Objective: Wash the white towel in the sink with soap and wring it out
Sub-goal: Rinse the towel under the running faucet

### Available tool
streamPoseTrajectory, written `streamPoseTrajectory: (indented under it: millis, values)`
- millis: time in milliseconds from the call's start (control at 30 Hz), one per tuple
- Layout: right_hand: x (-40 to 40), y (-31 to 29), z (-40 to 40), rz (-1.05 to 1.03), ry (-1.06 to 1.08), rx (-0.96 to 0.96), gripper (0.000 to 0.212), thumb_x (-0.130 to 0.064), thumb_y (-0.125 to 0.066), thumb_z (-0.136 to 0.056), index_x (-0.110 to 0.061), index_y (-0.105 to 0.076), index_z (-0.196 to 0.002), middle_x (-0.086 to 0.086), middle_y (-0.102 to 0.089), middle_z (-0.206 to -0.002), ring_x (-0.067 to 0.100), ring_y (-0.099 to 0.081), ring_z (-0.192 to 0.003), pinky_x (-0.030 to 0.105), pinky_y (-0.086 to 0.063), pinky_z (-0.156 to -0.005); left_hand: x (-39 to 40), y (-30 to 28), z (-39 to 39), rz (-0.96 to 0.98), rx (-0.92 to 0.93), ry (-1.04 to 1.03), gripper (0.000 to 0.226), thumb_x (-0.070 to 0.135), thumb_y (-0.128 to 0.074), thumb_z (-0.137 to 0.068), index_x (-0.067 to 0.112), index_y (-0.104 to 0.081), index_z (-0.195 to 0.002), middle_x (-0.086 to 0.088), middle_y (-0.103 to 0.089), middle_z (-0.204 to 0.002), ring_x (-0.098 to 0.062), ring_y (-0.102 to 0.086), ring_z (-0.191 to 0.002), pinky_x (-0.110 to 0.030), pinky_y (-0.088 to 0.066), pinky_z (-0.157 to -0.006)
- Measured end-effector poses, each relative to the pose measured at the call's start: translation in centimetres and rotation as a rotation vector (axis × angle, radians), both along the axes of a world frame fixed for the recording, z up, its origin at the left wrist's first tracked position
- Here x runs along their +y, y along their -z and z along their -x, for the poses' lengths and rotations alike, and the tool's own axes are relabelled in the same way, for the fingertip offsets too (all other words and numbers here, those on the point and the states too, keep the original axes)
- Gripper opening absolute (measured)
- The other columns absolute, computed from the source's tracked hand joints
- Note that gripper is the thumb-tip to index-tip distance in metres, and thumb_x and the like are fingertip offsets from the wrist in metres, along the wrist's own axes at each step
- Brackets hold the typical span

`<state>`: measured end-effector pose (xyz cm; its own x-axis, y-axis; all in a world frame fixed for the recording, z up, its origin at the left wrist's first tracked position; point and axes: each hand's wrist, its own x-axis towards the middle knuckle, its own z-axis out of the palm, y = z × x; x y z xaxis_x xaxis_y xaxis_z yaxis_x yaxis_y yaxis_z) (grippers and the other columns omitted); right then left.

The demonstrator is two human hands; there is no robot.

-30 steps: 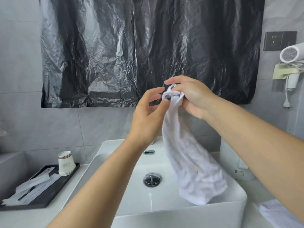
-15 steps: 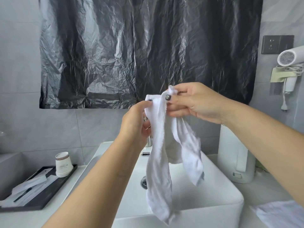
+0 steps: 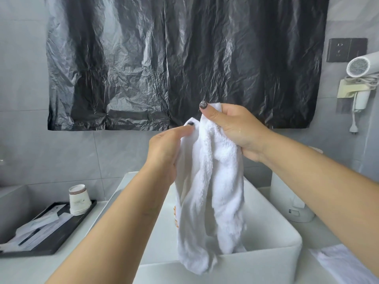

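The white towel (image 3: pixel 213 193) hangs bunched in folds above the white rectangular sink (image 3: pixel 272 251), its lower end draping over the sink's front rim. My left hand (image 3: pixel 166 152) grips the towel's upper left edge, thumb on top. My right hand (image 3: pixel 233 130) holds the top right of the towel, fingers curled round the cloth. A bit of orange stitching shows on the towel's left fold. The faucet and drain are hidden behind the towel and my arms.
A black tray (image 3: pixel 61 238) with paper packets and stacked paper cups (image 3: pixel 79 199) sits on the counter at left. A white kettle (image 3: pixel 291 201) stands right of the sink, another white cloth (image 3: pixel 346 263) lies at bottom right. A hair dryer (image 3: pixel 361 66) hangs on the right wall.
Both hands have shifted along the towel's top edge and lowered slightly. The towel, earlier hanging in two thin strands, is now gathered into thicker folds between the hands.
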<state>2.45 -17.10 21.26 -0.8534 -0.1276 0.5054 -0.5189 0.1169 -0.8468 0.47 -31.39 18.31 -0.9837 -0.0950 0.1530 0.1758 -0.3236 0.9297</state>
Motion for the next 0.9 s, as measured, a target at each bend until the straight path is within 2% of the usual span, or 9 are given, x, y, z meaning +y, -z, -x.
streamPoseTrajectory:
  millis: [33,100,233,333,467,567,700,800,900]
  values:
    - [-0.1,0.2,0.0,-0.009,-0.027,-0.024,0.037,-0.044,-0.062,-0.09,-0.008,-0.065,-0.085,0.006,-0.066,-0.078,0.017,-0.061,-0.072,0.026,-0.051,-0.07,0.0,0.1,-0.1,-0.003,-0.01,0.002,0.024,0.009,-0.079,-0.076,0.003,-0.075,-0.099,-0.013,-0.077,-0.092,-0.031,-0.073,-0.094,-0.043,-0.057,-0.088]
    - [-0.3,0.7,0.0,-0.035,-0.058,-0.072,0.035,-0.045,-0.055,-0.095,-0.014,-0.067,-0.085,0.008,-0.066,-0.085,0.02,-0.061,-0.081,0.034,-0.051,-0.082,-0.2,0.4,-0.1,0.002,-0.025,0.006,0.026,0.009,-0.079,-0.075,0.002,-0.075,-0.1,-0.014,-0.077,-0.091,-0.032,-0.074,-0.091,-0.042,-0.058,-0.085]
    - [-0.3,0.7,-0.3,-0.023,-0.269,-0.281,0.039,-0.031,-0.04,-0.104,-0.002,-0.065,-0.098,0.011,-0.07,-0.09,0.021,-0.066,-0.087,0.032,-0.053,-0.084,-0.8,0.6,0.1,-0.001,-0.026,0.004,0.012,0.013,-0.079,-0.077,0.008,-0.075,-0.087,-0.008,-0.075,-0.072,-0.022,-0.069,-0.062,-0.026,-0.054,-0.059]
    - [0.0,0.4,-1.0,-0.023,-0.392,-0.345,0.033,-0.022,-0.039,-0.102,0.0,-0.062,-0.11,0.011,-0.069,-0.095,0.022,-0.065,-0.09,0.034,-0.052,-0.086,-1.0,0.6,0.2,-0.016,-0.027,0.001,0.012,0.013,-0.079,-0.076,0.008,-0.076,-0.087,-0.009,-0.075,-0.074,-0.022,-0.068,-0.062,-0.024,-0.053,-0.056]
    - [0.3,1.0,-0.7,-0.155,-0.277,-0.229,0.03,-0.011,-0.048,-0.101,0.008,-0.06,-0.122,0.025,-0.065,-0.121,0.037,-0.062,-0.115,0.046,-0.046,-0.102,-1.0,0.7,0.4,-0.021,-0.015,0.06,0.024,0.013,-0.08,-0.076,0.004,-0.077,-0.098,-0.013,-0.077,-0.087,-0.026,-0.072,-0.074,-0.033,-0.058,-0.071]
    - [-0.1,1.5,-0.3,-0.389,0.004,-0.038,0.022,-0.02,-0.065,-0.094,0.0,-0.068,-0.102,0.018,-0.073,-0.096,0.021,-0.067,-0.086,0.036,-0.05,-0.082,-1.0,1.2,0.2,-0.029,0.02,0.136,0.024,0.012,-0.071,-0.085,0.001,-0.074,-0.106,-0.019,-0.076,-0.098,-0.032,-0.074,-0.088,-0.037,-0.06,-0.076]
    - [0.0,2.0,0.4,-0.415,0.241,0.136,0.012,-0.018,-0.073,-0.086,-0.009,-0.065,-0.088,-0.014,-0.055,-0.049,-0.001,-0.046,-0.049,0.018,-0.036,-0.055,-1.3,1.7,0.1,-0.014,0.088,0.265,0.031,0.016,-0.061,-0.094,-0.006,-0.068,-0.116,-0.024,-0.071,-0.109,-0.035,-0.07,-0.093,-0.034,-0.058,-0.075]
    - [0.1,2.0,0.7,-0.399,0.23,0.24,0.013,-0.018,-0.079,-0.081,-0.01,-0.068,-0.082,-0.005,-0.063,-0.058,0.002,-0.051,-0.055,0.023,-0.042,-0.062,-1.5,1.8,0.2,-0.015,0.138,0.302,0.028,0.011,-0.057,-0.096,-0.007,-0.067,-0.115,-0.022,-0.071,-0.102,-0.03,-0.07,-0.086,-0.031,-0.059,-0.071]
    - [0.0,1.7,0.7,-0.336,0.152,0.274,0.008,-0.018,-0.081,-0.079,-0.012,-0.075,-0.08,-0.003,-0.066,-0.071,0.003,-0.055,-0.069,0.021,-0.046,-0.071,-1.6,1.8,0.4,0.018,0.193,0.334,0.028,0.005,-0.058,-0.095,-0.006,-0.067,-0.118,-0.023,-0.07,-0.115,-0.03,-0.07,-0.1,-0.033,-0.059,-0.084]
